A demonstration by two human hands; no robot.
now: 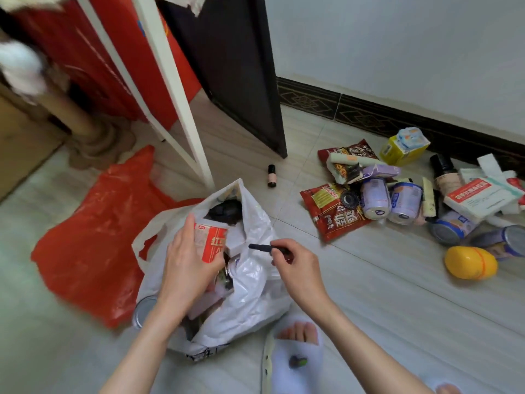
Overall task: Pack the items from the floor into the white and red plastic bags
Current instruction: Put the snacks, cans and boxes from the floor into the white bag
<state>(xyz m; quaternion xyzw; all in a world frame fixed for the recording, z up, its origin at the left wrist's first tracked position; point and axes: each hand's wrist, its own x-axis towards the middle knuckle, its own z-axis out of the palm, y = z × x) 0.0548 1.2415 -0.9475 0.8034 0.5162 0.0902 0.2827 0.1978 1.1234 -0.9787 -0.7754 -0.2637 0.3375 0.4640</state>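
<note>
Both forearms are bare to the lower frame edge, with no sleeve, watch or ring showing on the left hand or the right hand. The fingers are slim, with short plain nails. One foot wears a white open-toed slipper carrying a small dark green-tipped ornament.
</note>
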